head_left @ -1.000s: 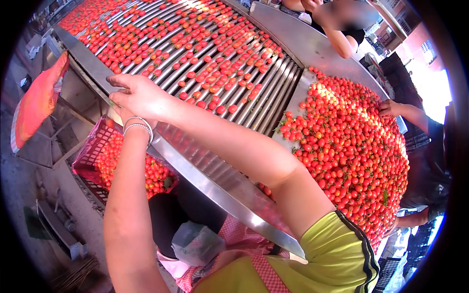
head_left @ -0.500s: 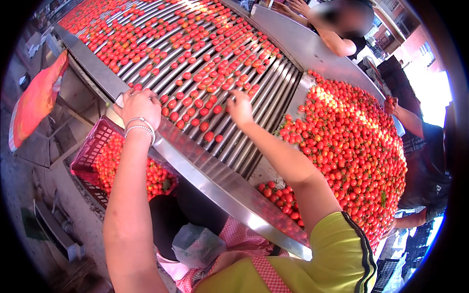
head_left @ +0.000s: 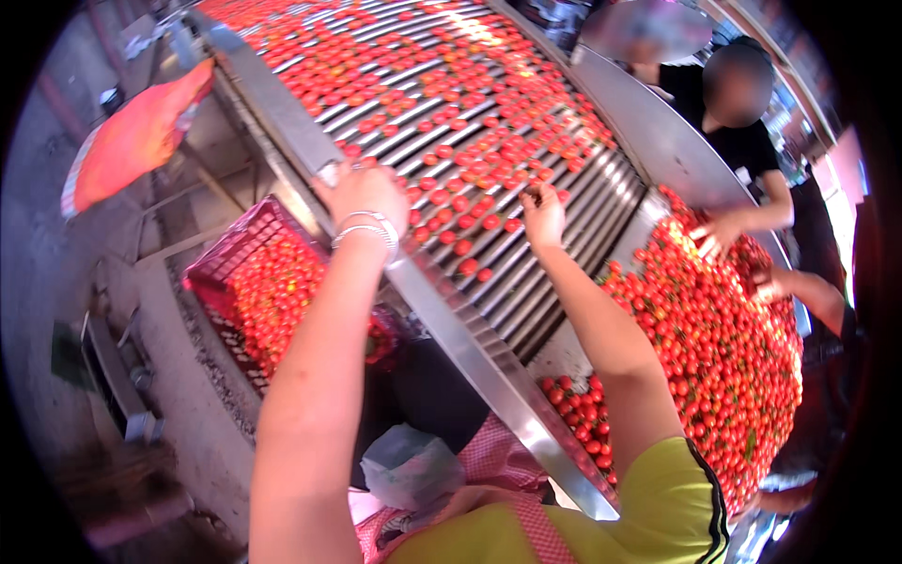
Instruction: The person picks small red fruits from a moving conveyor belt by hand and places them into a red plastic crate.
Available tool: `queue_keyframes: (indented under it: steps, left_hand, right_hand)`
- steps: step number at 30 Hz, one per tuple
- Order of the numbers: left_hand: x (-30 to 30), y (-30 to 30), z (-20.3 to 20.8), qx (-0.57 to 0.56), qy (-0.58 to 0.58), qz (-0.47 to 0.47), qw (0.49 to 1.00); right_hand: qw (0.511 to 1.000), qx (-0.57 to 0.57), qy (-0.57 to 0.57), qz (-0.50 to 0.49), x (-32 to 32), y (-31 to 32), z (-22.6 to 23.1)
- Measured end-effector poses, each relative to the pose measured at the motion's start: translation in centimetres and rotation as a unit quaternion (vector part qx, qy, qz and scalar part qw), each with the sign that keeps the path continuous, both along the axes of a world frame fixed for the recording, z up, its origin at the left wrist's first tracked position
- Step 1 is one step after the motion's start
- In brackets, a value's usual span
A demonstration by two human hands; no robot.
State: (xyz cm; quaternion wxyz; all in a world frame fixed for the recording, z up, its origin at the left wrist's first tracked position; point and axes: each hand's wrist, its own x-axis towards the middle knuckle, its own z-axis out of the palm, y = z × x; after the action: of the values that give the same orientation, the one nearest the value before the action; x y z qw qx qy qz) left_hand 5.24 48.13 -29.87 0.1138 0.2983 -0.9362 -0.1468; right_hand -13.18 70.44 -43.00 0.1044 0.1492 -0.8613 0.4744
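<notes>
While my left forearm rises nearly straight from the lower edge, leaning slightly right, my left hand (head_left: 366, 199) lies back upward at the metal rail (head_left: 456, 329), bracelets (head_left: 366, 226) round its wrist. Its fingers bend forward over the rail toward the rollers (head_left: 512, 296), their tips mostly hidden from me, so I cannot tell whether they pinch anything. My right arm comes from the yellow-green sleeve (head_left: 658, 489), bends at the elbow and slants up and left, bringing my right hand (head_left: 542, 216) above the middle of the rollers. Its fingers are curled close together, tips forward, with loose tomatoes (head_left: 467, 267) just beside them; blur keeps me from telling whether one is caught between them. These tomatoes lie scattered on the rollers between my hands and more thickly beyond. They are short ovals on their sides; some of the nearest seem to have their long axis slanting toward the upper right, roughly along the rollers, but I cannot make out which end is the stem end. To my right is a heap (head_left: 714, 367) of tomatoes pointing every way, with a co-worker's hand (head_left: 719, 233) at its far side. Left of my forearm, a red crate (head_left: 218, 266) holds more tomatoes.
</notes>
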Motion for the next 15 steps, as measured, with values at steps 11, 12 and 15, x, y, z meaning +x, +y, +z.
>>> queue_keyframes:
  steps: [11,12,15]
  left_hand:
    - [-1.7,-1.7,-6.6,-0.298,-0.100,0.111,0.943]
    - [-1.8,-2.2,-7.7,-0.399,-0.132,0.152,0.894]
    - [-2.1,-1.7,-5.1,-0.268,-0.102,0.089,0.954]
  right_hand:
    - [0.836,-0.045,-0.003,0.546,15.6,-20.8,17.9]
    - [0.835,-0.020,0.018,0.549,16.0,-21.7,17.5]
    - [0.863,-0.042,-0.048,0.500,14.5,-21.3,17.8]
